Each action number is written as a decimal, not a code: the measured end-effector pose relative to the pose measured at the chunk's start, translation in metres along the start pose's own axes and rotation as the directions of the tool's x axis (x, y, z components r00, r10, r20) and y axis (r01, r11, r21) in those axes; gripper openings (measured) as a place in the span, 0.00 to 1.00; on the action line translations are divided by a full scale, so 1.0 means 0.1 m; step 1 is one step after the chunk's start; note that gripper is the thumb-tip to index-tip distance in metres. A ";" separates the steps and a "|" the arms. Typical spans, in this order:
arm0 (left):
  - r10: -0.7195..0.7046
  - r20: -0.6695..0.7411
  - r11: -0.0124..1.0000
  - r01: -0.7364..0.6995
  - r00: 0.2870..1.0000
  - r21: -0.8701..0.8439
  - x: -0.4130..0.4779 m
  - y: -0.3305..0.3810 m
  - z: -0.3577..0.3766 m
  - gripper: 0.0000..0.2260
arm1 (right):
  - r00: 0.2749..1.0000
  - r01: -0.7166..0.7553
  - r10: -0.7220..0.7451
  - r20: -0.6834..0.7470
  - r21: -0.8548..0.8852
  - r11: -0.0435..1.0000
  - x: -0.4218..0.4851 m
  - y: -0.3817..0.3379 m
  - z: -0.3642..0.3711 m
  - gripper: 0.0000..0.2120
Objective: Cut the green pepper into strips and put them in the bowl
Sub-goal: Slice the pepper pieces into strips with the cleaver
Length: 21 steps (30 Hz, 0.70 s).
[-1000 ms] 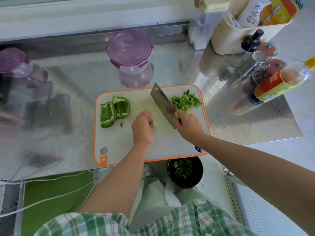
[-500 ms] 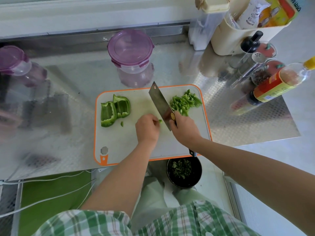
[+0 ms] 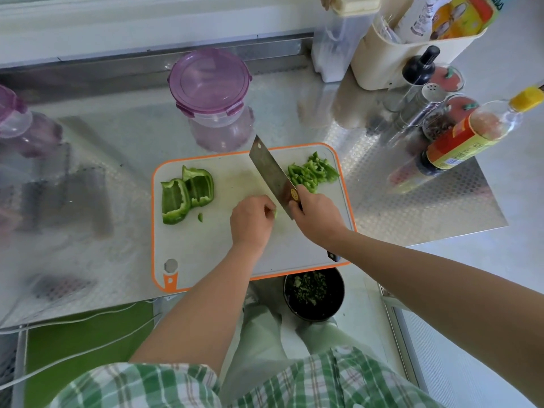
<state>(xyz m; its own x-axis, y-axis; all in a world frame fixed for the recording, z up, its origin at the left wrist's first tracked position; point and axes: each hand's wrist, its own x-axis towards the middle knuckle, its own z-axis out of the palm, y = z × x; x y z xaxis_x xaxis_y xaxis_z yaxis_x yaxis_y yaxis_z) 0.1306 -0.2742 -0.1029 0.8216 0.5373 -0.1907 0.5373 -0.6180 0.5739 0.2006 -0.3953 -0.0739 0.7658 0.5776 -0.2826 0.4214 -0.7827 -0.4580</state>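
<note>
- The left hand (image 3: 253, 220) lies knuckles-up in the middle of the board (image 3: 206, 248). Its fingers are curled under and hold down a sliver (image 3: 275, 213) of pepper. Only the sliver's green tip shows, and the fingertips are hidden.
- The right hand (image 3: 316, 214) has its fingers wrapped round the handle of the knife (image 3: 269, 169). The handle is covered except for its butt end, which sticks out past the wrist near the board's near edge.
- The blade is tilted and points toward the board's far edge, just beside the sliver. Whether its cutting edge touches the board cannot be told.
- Two big pepper pieces (image 3: 185, 192) lie touching each other at the board's left, well apart from both hands, with a small bit (image 3: 200, 217) near them.
- The strips (image 3: 313, 172) are heaped at the far right corner, just beyond the blade, and reach the orange rim.
- The bowl (image 3: 316, 317) sits below the tabletop's near edge, by the person's legs. The board's edge covers its far rim, and its dark, green-flecked contents are hard to make out.
- Bare board lies between the pepper pieces and the left hand, and along the near edge.
- A purple-lidded tub (image 3: 210, 81) stands on the tabletop (image 3: 103, 231) just behind the board, near the knife tip.
- Bottles (image 3: 471, 136) crowd the right side, one of them cut off by the frame.
</note>
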 end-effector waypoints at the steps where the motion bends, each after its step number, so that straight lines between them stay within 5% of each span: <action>1: -0.011 -0.010 1.000 0.011 1.000 -0.008 0.00 0.03 0.01 0.07 | 1.000 -0.001 0.001 0.005 -0.005 1.000 -0.01 0.01 0.00 0.08; 10: -0.365 -0.047 0.920 0.352 0.930 -0.173 -0.06 0.28 0.03 0.06 | 1.000 0.011 -0.011 0.014 -0.036 0.999 -0.10 -0.02 0.12 0.07; 21: -0.425 0.026 0.866 0.414 0.905 -0.282 -0.02 0.26 0.02 0.06 | 1.000 0.012 -0.010 0.023 -0.058 0.998 -0.07 -0.01 0.21 0.06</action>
<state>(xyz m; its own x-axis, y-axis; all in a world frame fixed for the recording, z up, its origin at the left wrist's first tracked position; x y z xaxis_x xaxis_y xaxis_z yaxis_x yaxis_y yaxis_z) 0.1430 -0.2928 -0.0895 0.5202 0.7340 -0.4367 0.7517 -0.1507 0.6421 0.1848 -0.3933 -0.0886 0.7498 0.5910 -0.2976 0.4575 -0.7880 -0.4120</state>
